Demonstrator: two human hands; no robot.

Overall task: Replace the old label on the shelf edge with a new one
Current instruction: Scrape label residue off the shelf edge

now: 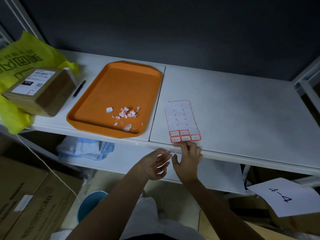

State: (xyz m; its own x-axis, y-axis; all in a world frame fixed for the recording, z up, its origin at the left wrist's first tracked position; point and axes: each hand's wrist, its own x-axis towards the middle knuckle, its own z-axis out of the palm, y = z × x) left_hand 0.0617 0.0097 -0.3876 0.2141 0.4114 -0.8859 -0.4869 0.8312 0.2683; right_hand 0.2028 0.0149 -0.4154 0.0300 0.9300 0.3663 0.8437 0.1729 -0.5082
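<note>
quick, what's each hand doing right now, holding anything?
Left hand: open, fingertips at the label on the shelf edge, holding nothing.
Right hand: open, fingers over the edge, holding nothing.

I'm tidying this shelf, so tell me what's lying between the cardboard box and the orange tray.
In the head view, a black pen lies on the white shelf between the cardboard box and the orange tray, close to the tray's left rim.
</note>
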